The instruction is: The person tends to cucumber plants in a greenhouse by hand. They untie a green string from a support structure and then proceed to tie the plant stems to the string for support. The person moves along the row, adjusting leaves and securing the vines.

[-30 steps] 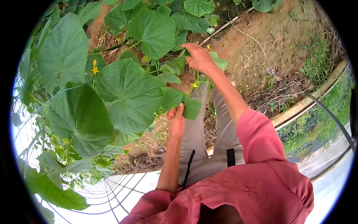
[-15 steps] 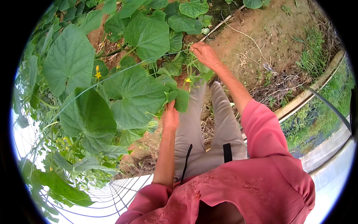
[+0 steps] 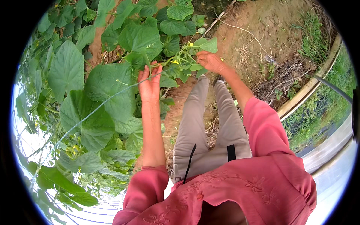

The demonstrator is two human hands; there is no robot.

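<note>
A cucumber vine with yellow flowers has its leafy tip point(image 3: 183, 60) between my two hands. My left hand point(image 3: 150, 84) is palm up, fingers stretched out and apart, under the vine stem on the tip's left side. A blue-green string point(image 3: 101, 106) slants up from the lower left, crosses my left fingers and fades among the small leaves. At the tip's right edge, my right hand point(image 3: 212, 62) has its fingers curled together, close to where the string leads; leaves partly hide the fingertips. A broad leaf point(image 3: 111, 87) stands left of my left wrist.
Dense cucumber leaves point(image 3: 140, 39) fill the left and far side. Bare soil point(image 3: 258, 30) with dry stalks point(image 3: 288, 77) lies to the right, bounded by a pale curved edging point(image 3: 313, 90) with grass beyond. My legs point(image 3: 195, 123) stand just below the vine tip.
My left hand has moved up and left from the lower leaf to the vine stem, its fingers now spread. My right hand has come slightly down and right. The vine tip now sits higher.
</note>
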